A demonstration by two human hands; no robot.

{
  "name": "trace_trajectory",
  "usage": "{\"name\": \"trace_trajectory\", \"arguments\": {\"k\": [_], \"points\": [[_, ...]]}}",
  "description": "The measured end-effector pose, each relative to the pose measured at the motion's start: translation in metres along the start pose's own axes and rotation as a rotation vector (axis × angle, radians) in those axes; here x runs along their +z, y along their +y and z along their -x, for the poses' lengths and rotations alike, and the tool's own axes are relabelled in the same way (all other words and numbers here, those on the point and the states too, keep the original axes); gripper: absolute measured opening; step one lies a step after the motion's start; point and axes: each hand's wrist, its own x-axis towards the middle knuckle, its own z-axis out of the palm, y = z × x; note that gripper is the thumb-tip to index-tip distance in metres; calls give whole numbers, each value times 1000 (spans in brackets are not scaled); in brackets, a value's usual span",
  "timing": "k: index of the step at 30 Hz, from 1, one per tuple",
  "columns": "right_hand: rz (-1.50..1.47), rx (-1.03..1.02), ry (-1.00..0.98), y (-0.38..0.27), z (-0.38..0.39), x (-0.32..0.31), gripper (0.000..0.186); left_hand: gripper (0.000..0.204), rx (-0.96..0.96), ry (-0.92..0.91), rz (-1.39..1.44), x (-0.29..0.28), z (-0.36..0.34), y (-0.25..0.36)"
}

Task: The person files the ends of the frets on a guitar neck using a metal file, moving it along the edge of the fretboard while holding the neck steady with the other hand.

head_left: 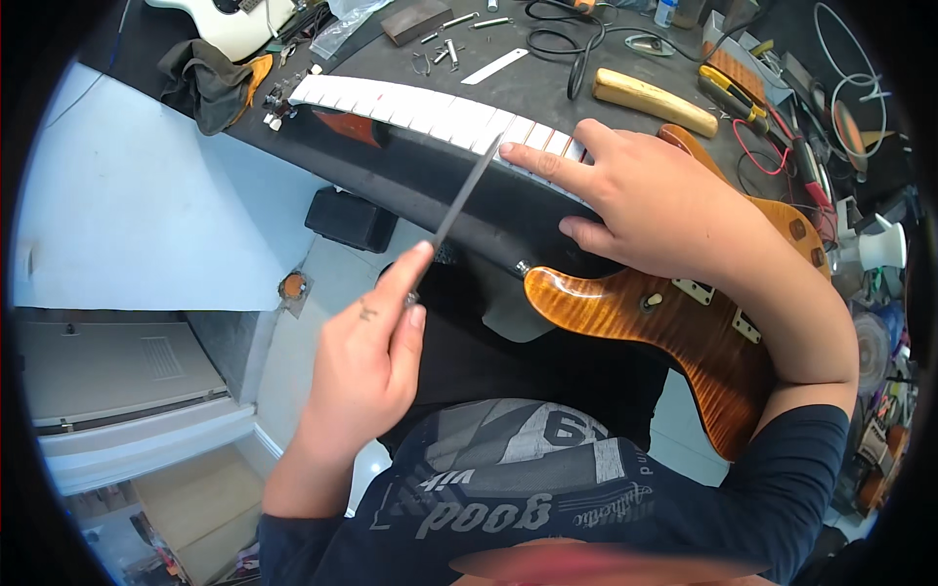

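Note:
An electric guitar with a glossy amber body (pixel 625 303) lies across the workbench. White strips cover its fretboard (pixel 410 105) between the frets, and the headstock points to the far left. My left hand (pixel 366 352) is closed round a thin metal file (pixel 464 200), index finger laid along it. The file slants up and right, its tip at the near edge of the fretboard. My right hand (pixel 655 195) rests over the neck with index finger and thumb stretched out. That index fingertip lies on the white-covered fretboard, right by the file's tip.
A yellow wooden block (pixel 655 102), a steel ruler (pixel 494 66) and a black cable (pixel 576 59) lie beyond the neck. Crumpled dark cloth (pixel 210 83) sits near the headstock, beside a white guitar body (pixel 227 24). Tools and wires crowd the right side, including a yellow-black cutter (pixel 731 93).

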Motion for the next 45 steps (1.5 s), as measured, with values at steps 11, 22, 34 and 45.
{"name": "trace_trajectory", "arguments": {"k": [11,22,34,45], "points": [[37,-8,48,-1,-2,0,70,48,-3,-77,-87,22,-99,17],[5,7,27,5,-1,4,66,45,-77,-127,-35,16,-83,14],[34,-17,64,0,1,8,67,49,48,-46,-21,16,-36,4],[7,4,58,-1,-8,11,64,45,39,-27,-4,12,3,-16]]}}
